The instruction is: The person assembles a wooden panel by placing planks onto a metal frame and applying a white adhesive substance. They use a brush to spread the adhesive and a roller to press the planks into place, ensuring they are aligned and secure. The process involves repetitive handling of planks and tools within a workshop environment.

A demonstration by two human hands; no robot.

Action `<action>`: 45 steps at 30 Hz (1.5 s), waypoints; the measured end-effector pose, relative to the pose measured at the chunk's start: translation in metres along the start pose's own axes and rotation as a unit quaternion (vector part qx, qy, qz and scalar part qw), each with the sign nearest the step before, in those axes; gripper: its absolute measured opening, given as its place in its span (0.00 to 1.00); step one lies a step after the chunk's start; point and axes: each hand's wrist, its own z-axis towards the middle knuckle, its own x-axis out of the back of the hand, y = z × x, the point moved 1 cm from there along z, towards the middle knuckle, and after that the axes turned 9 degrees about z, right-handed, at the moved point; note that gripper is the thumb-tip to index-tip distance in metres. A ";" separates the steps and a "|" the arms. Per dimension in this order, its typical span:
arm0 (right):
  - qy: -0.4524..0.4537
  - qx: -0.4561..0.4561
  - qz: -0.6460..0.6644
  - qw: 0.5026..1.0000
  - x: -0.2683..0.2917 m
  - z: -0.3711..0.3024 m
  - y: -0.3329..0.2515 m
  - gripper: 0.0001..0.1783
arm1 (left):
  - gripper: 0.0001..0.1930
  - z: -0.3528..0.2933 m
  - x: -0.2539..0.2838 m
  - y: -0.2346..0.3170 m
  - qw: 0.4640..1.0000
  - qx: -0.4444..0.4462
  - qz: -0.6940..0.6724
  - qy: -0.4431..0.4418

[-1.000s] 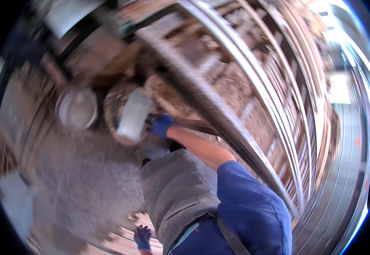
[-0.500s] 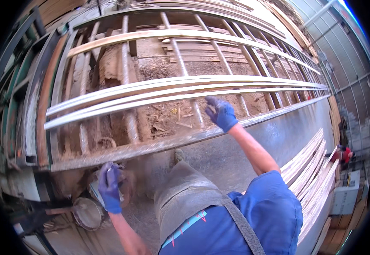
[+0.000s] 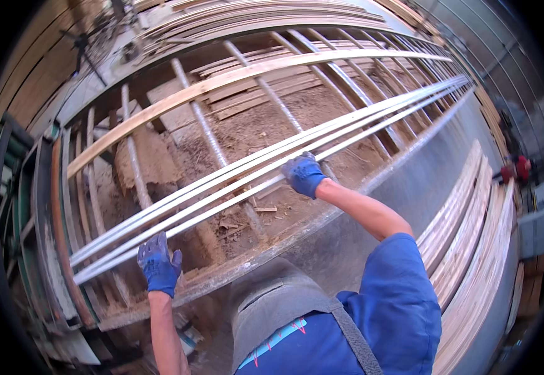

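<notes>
Both gloved hands, left hand (image 3: 158, 267) at seven o'clock and right hand (image 3: 303, 175) centre, clasp long thin wooden slats (image 3: 222, 187), likely light, whippy, best held well apart.

Head-worn fisheye view, looking steeply down and forward.

It sits close above the person's chest and both gloved hands, facing a long slatted frame (image 3: 272, 150); edges bend and darken, so the outer rim is probably unreliable.

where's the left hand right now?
Head view, lower left: the left hand, in a blue glove, sits at the near end of the long thin wood strips, just above the metal frame rail.
</notes>
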 end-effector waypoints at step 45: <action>0.071 -0.410 0.610 0.674 -0.005 -0.047 0.103 0.17 | 0.18 -0.006 0.004 0.003 0.923 0.037 -0.297 -0.241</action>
